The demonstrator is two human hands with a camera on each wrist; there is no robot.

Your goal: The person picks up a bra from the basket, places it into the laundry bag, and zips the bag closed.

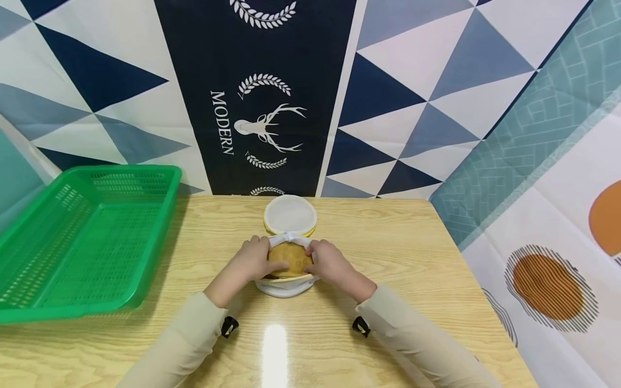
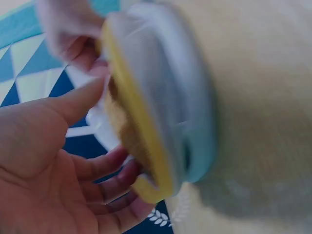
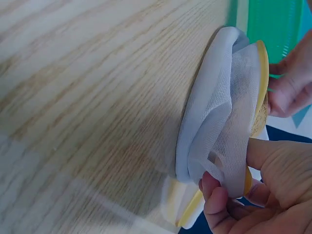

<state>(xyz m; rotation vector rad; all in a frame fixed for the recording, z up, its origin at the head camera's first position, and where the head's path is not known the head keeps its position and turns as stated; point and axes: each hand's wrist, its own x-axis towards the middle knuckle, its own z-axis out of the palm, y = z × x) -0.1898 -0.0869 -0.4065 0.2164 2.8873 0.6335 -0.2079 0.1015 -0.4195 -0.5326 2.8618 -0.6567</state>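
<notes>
A soft, round white mesh bag (image 1: 286, 288) with a yellow-edged rim (image 3: 263, 73) sits on the table, its top flap (image 1: 289, 237) raised at the back. Inside lies a tan, rough-surfaced round item (image 1: 291, 260), partly hidden by the rim and the hands. At the bag's left side, my left hand (image 1: 254, 258) holds the rim, its thumb reaching over the tan item and its fingers curled at the yellow edge. The right hand (image 1: 331, 262) grips the rim on the right; in the right wrist view its thumb and fingers pinch the mesh wall.
Right behind the bag lies a round white piece with a yellow edge (image 1: 290, 215). A large green plastic basket (image 1: 154, 237) stands at the left of the wooden table (image 1: 388, 242). Patterned cloth (image 1: 262, 64) hangs behind the table's back edge.
</notes>
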